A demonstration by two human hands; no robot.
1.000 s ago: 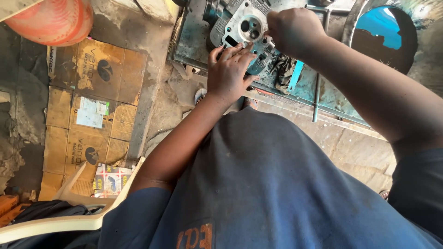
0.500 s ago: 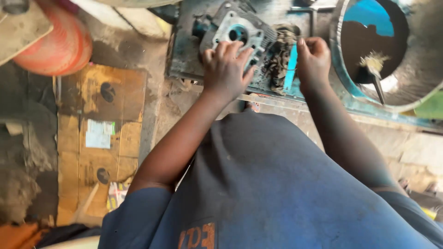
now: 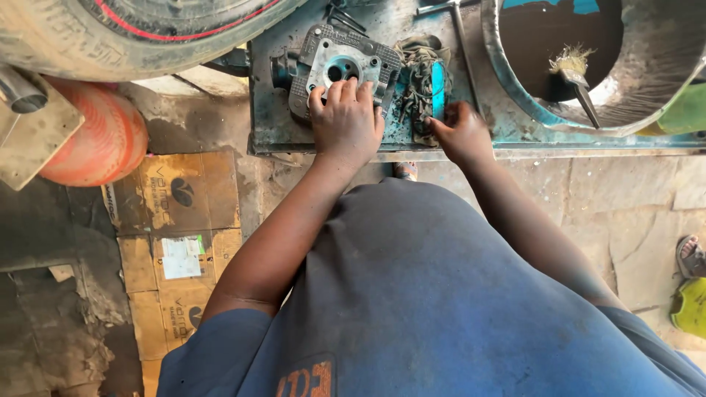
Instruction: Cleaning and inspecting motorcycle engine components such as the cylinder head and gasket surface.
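I see my left hand point(image 3: 346, 121), fingers point(image 3: 334, 94) spread flat on the engine head point(image 3: 331, 62); right hand point(image 3: 462, 132) pinches the rag point(image 3: 419, 81) just right of it.

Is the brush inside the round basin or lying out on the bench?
Inside. The brush leans within the round basin, bristles up against the dark interior, apart from both hands.

Stone floor point(image 3: 625, 213), flattened cardboard point(image 3: 180, 242), daylight

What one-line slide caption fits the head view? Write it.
Left hand steadies a grey engine cylinder head while right hand reaches a greasy rag.
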